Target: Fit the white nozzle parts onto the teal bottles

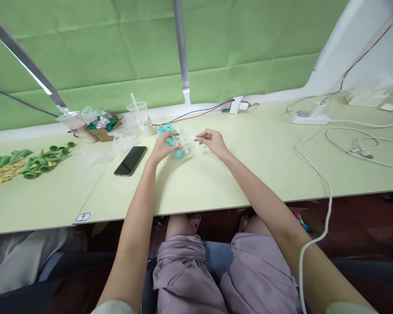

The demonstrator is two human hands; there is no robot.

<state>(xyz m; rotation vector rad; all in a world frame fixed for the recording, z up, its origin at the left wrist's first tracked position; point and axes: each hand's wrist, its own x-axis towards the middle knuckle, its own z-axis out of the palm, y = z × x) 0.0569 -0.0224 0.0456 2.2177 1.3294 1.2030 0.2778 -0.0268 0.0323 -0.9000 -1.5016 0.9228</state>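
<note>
Both hands work far out on the smooth, pale yellow-green table [216,183], over a small cluster of plastic parts. Left hand [163,147] curls its fingers and thumb around a small teal plastic piece [177,152], round and glossy, which rests on the tabletop; the grip is loose, fingers half bent. Two more teal plastic caps [165,128] stand just behind it. Right hand [213,141] pinches a tiny white plastic part [193,138] between thumb and forefinger, the other fingers folded in; the part is too small to tell its shape. Between the hands lies a white perforated plastic strip [183,134], studded with small pegs or holes.

Left of the hands, a flat black smartphone [130,161] lies face up with a glossy screen. Behind it stand a clear plastic cup with a straw [138,110] and crumpled clear plastic bags [124,135]. Far left, green plastic cones [39,161] lie in rows beside yellowish pieces. At the right, white cables [347,148] loop across the table.
</note>
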